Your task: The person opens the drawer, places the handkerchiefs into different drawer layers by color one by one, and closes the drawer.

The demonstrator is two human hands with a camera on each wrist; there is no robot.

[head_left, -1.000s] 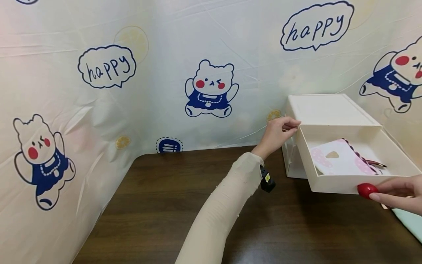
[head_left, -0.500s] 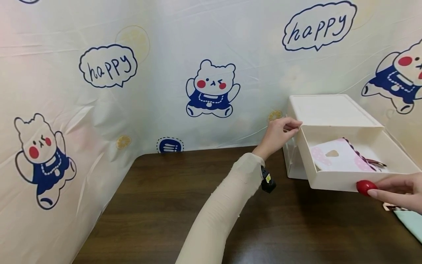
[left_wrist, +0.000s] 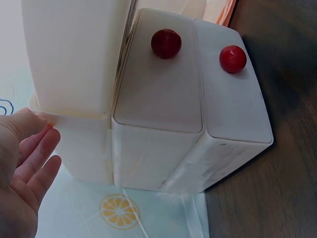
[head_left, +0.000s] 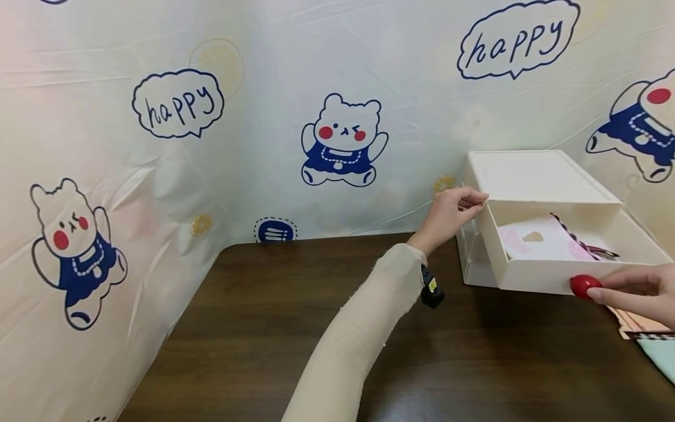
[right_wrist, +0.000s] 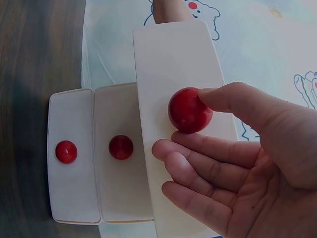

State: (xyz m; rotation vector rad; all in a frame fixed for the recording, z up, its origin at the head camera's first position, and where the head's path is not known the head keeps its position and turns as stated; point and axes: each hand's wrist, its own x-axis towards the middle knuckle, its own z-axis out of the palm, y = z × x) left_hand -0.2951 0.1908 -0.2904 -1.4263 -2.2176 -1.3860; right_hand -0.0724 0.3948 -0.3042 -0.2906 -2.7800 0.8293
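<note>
A white drawer cabinet (head_left: 543, 176) stands at the back right, its top drawer (head_left: 538, 276) pulled part way out. My right hand (head_left: 640, 290) pinches the drawer's round red knob (head_left: 584, 286) between thumb and forefinger; in the right wrist view, the other fingers lie extended below the knob (right_wrist: 190, 110). At the cabinet's upper left front corner, my left hand (head_left: 450, 211) grips the edge with thumb and fingertips. Inside the drawer lies a flat white-and-pink item (head_left: 545, 237) with a dark red edging, beside a slim dark object (head_left: 603, 251) of unclear kind.
Two lower drawers, each with a red knob (left_wrist: 166, 43), are closed beneath. Folded-looking cloth or mat (head_left: 654, 351), mint green and orange, lies at the right table edge. Behind the brown table (head_left: 274, 328) hangs a printed curtain (head_left: 263, 117).
The top drawer has slid a little inward, its front moving back with my right hand on the knob. Less of its contents shows. The left hand stays at the corner; the view has shifted slightly.
</note>
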